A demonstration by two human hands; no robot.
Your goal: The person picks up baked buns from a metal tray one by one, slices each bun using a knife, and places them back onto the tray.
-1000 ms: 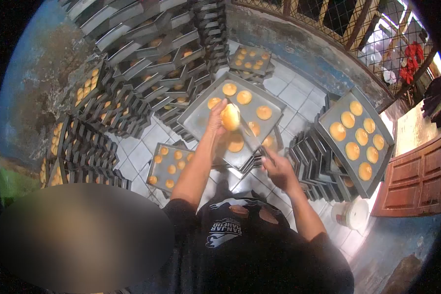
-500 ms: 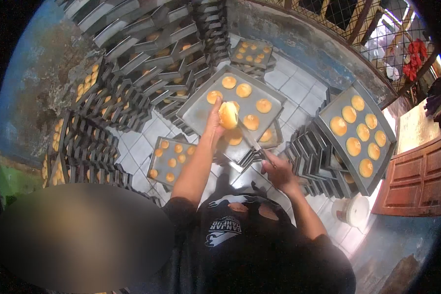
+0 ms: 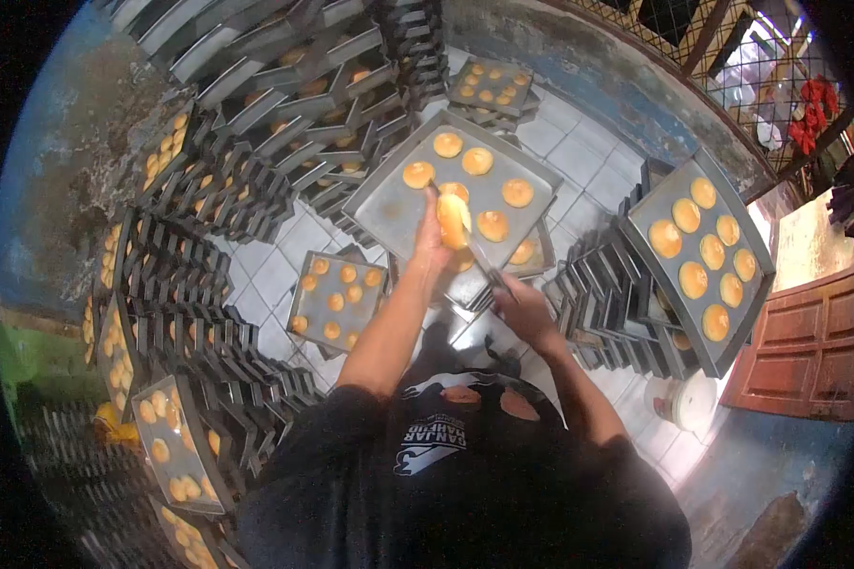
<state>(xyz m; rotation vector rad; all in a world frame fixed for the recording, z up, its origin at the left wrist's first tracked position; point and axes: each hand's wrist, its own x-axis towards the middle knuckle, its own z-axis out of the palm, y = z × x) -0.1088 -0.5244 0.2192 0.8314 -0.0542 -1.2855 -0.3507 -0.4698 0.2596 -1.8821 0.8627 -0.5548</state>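
My left hand is closed around a golden bun, which it holds up over a large metal baking tray. In my right hand is a knife, gripped by its handle. The blade slants up toward the bun, its tip end right at the bun's lower right side. Several round golden buns lie spaced out on the tray below, and one of them is partly hidden behind the held bun and my left hand.
Stacked trays of buns stand all around: a tall stack on the right, more at the left and far side. A lower tray sits left of my forearm. A white bucket stands on the tiled floor near a wooden door.
Both hands have shifted slightly, the left one to the right and down, the right one to the left. The view has moved a little, and stacked trays at lower left now show.
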